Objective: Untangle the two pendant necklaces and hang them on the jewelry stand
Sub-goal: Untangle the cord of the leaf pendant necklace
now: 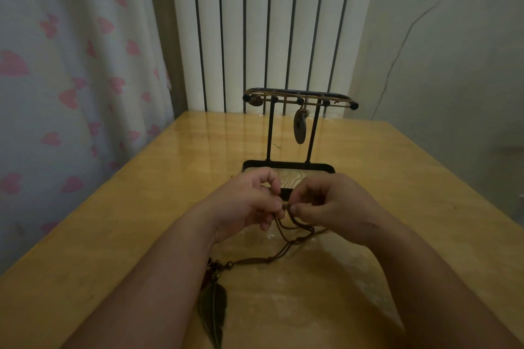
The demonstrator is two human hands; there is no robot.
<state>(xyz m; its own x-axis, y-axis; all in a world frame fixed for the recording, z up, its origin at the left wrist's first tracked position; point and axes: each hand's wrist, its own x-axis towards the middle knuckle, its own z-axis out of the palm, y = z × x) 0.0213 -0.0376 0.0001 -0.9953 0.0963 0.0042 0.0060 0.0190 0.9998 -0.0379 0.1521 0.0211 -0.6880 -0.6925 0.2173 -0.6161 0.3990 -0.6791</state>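
Feather necklace (212, 312) lies on the table at seven o'clock from the hands, and its brown cord (286, 246) runs up into both grips. Left hand (246, 204) and right hand (326, 198) each pinch the cord at one small knot or bead, thumb against forefinger, other fingers curled. Best play now: tease it loose with gentle opposite pulls, no yanking, feather resting on the wood. Jewelry stand (286, 164) stands at twelve o'clock, with an oval pendant necklace (299, 129) hanging from its bar. Glossy yellow table (397, 178); white radiator (269, 22) at twelve, heart-print curtain (71, 65) at ten, cracked pale wall (453, 51) at two.
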